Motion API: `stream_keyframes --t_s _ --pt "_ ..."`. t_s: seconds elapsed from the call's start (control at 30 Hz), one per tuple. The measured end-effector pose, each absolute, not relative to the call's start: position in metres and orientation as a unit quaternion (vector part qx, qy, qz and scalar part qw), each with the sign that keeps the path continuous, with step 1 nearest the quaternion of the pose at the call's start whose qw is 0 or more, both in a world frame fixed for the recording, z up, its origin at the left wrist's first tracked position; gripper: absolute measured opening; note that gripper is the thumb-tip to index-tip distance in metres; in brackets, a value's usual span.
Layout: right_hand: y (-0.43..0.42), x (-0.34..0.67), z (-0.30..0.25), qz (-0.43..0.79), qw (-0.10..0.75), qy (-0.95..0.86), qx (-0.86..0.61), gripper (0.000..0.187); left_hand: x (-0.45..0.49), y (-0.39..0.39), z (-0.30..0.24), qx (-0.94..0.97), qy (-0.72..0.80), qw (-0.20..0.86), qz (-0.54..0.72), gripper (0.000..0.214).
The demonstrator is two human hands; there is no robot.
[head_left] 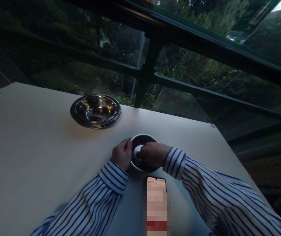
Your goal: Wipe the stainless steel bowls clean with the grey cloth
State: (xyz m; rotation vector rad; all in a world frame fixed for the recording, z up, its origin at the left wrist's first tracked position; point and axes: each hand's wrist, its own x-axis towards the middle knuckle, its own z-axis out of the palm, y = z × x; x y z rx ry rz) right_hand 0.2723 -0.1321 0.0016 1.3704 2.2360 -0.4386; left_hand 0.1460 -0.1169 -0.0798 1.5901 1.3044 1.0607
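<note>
A bowl with a pale rim and a dark inside stands on the white table, a little right of the middle. My left hand is closed on the left side of its rim, thumb uppermost. Reaching in from the right, my right hand is inside the bowl with its fingers curled. Against those fingers is a small white, rounded thing, whose kind I cannot make out. My right hand hides much of the bowl's inside and its own fingertips.
Several shiny metal bowls are stacked at the back of the white table. A phone with its screen lit lies just in front of the bowl, partly blurred out. Dark-framed windows rise behind the table's far edge, with greenery outside.
</note>
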Motion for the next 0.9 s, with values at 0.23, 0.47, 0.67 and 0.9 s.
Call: stream_keyframes --t_s 0.23,0.47,0.67,0.9 --pt "-0.131 0.264 -0.011 -0.132 0.126 0.855 0.486 0.019 0.144 -0.117 -0.077 0.637 0.508 0.403 0.417 0.034" --pt "-0.128 0.269 -0.012 -0.053 0.091 0.817 0.567 0.022 0.144 -0.117 -0.076 0.637 0.502 0.402 0.424 0.034" --pt "-0.129 0.270 -0.013 -0.045 0.096 0.808 0.580 0.022 0.146 -0.118 -0.077 0.635 0.507 0.398 0.425 0.035" --pt "-0.131 0.262 -0.015 -0.104 0.106 0.858 0.492 0.018 0.144 -0.117 -0.075 0.631 0.523 0.390 0.420 0.035"
